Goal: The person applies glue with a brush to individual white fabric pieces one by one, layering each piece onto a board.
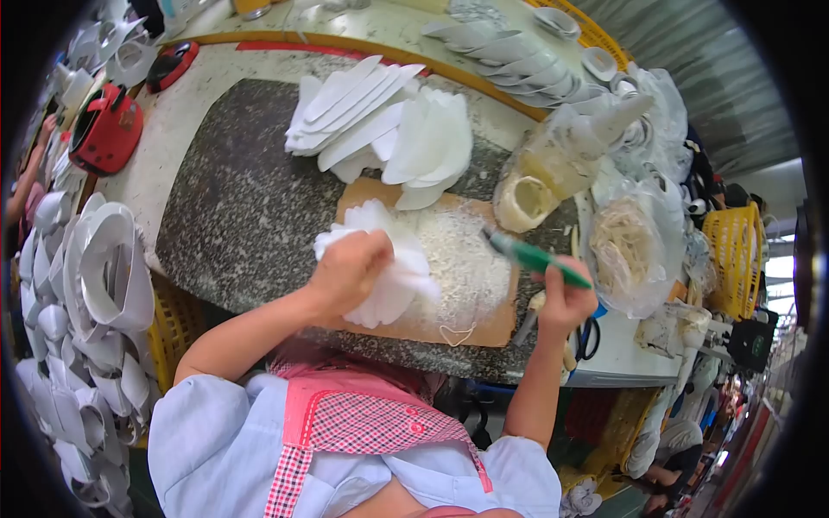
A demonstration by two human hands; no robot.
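Observation:
My left hand [352,269], fingers closed, pinches a fan of thin white cut pieces [380,298] lying on a brown cardboard sheet [414,331]. A whitish, crusty coating covers much of the sheet. To the right, my right hand [570,298] grips a green-handled brush [544,262]. Its dark tip, blurred, is over the right side of the cardboard. Beyond the sheet lies a larger stack of similar white pieces [432,138]. A cloudy, glue-crusted plastic container [527,203] stands just past the brush, its opening facing me.
A dark speckled slab [233,198] lies under the cardboard. White curved shoe parts [112,268] hang at left; more [509,56] line the far edge. A red pot [106,129] stands at left. At right are a plastic bag [635,246], scissors [589,338] and a yellow basket [732,259].

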